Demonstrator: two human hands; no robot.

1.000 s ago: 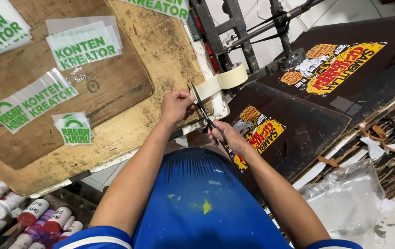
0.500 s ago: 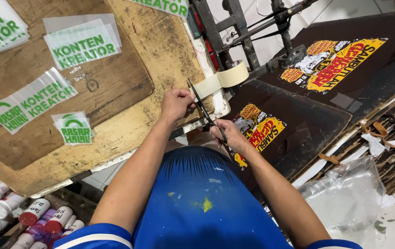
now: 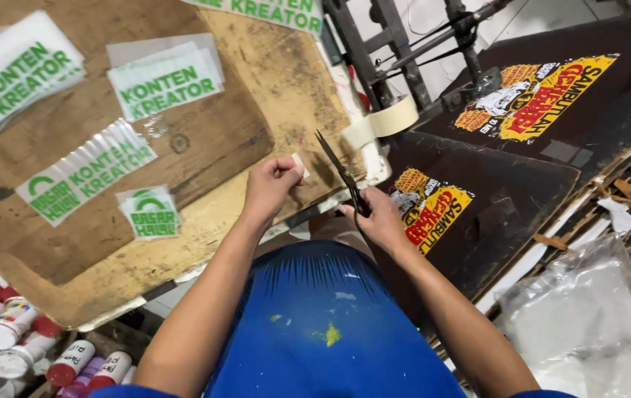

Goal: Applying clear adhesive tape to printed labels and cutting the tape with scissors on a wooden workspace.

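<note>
- Left hand (image 3: pixel 271 188) — thumb and fingertips pressed together on a small pale piece of tape (image 3: pixel 299 163), held just above the edge of the worn wooden surface (image 3: pixel 205 147).
- Right hand (image 3: pixel 381 221) closed round the handles of dark scissors (image 3: pixel 341 173); blades spread, tips pointing up and away from the body, slightly left.
- Key relation: the tape piece sits just left of the open blades, near their upper half, close but not visibly touching. The scissors' long axis runs from the right hand diagonally up-left, so the tape lies off the blade line to the left. The left hand is the nearer one to the tape — it already has it.
- A roll of cream masking tape (image 3: pixel 381 121) sits just beyond the scissor tips, at the surface's right edge beside a dark metal frame (image 3: pixel 404 44). Cannot tell whether the pinched piece is joined to the roll.
- On the surface: several clear film sheets with green lettering (image 3: pixel 164 77), lying flat, well left of both hands.
- To the right: black printed boards with yellow-and-red graphics (image 3: pixel 536 96), stacked at an angle.
- Lower left, below the surface: red-capped white jars (image 3: pixel 6 339). Lower right: crumpled clear plastic bag (image 3: pixel 588 309).
- Blue apron with yellow paint spots (image 3: pixel 330 332) fills the bottom centre.
</note>
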